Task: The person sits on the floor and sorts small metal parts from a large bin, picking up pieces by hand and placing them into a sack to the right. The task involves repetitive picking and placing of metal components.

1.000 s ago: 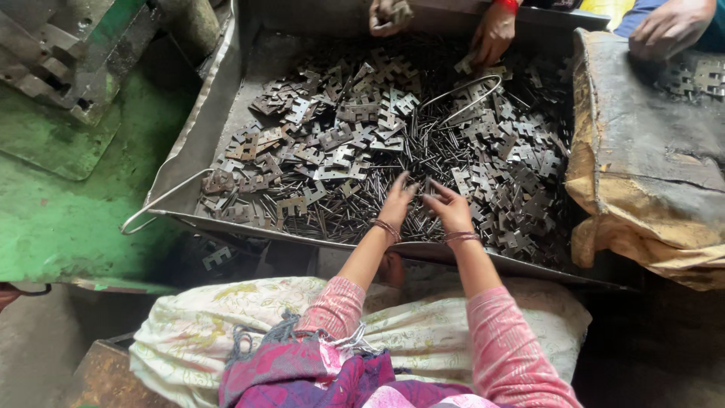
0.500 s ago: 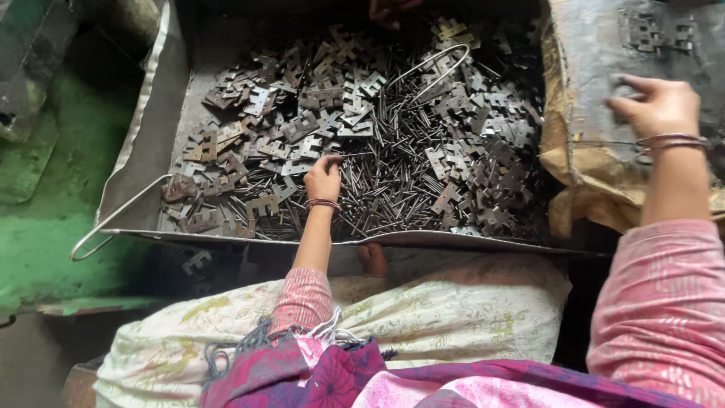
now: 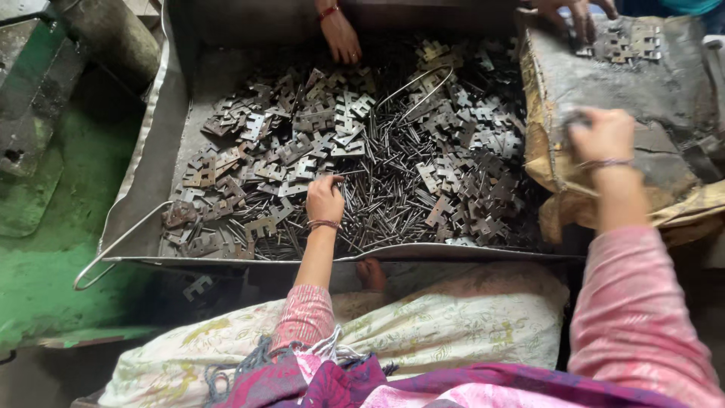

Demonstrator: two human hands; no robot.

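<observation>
A wide metal tray (image 3: 151, 181) holds a heap of flat notched metal plates (image 3: 302, 128) and thin metal pins (image 3: 385, 189). My left hand (image 3: 325, 198) rests in the heap near the tray's front edge, fingers curled down onto pins and plates; whether it grips any is hidden. My right hand (image 3: 600, 136) is off to the right over a dirty sack-covered surface (image 3: 657, 106), fingers curled around something small and dark at its left edge. Both wrists wear bangles, and both sleeves are pink.
Another person's hand (image 3: 340, 34) reaches into the tray's far edge, and a further hand (image 3: 578, 11) touches a small pile of plates (image 3: 623, 41) on the sack. A wire handle (image 3: 113, 249) juts from the tray's left. Green floor lies left. A loose plate (image 3: 198, 287) lies below the tray.
My right hand left the heap, swung right and has now come down on the sack's left edge. My left hand stayed in the pins. The view shifted, bringing other people's hands back into sight.
</observation>
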